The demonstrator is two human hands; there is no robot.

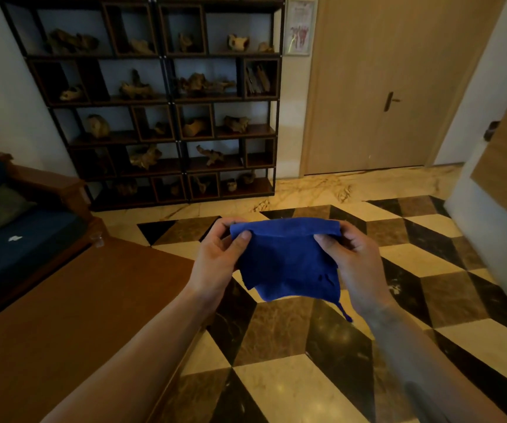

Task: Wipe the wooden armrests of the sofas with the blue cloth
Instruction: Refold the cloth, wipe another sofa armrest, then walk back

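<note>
I hold a blue cloth (285,257) stretched between both hands above the patterned floor, in the middle of the view. My left hand (218,257) pinches its upper left corner and my right hand (353,264) grips its upper right edge. The cloth hangs folded, with a loose thread at its lower right. A sofa with blue cushions (17,233) stands at the left; its wooden armrest (53,184) lies at the far end, well away from both hands.
A brown wooden table (72,306) fills the lower left, between me and the sofa. A dark shelf unit (166,102) with driftwood pieces stands against the back wall. A closed door (383,87) is at the back right, a wood-panelled counter (502,166) at the right edge.
</note>
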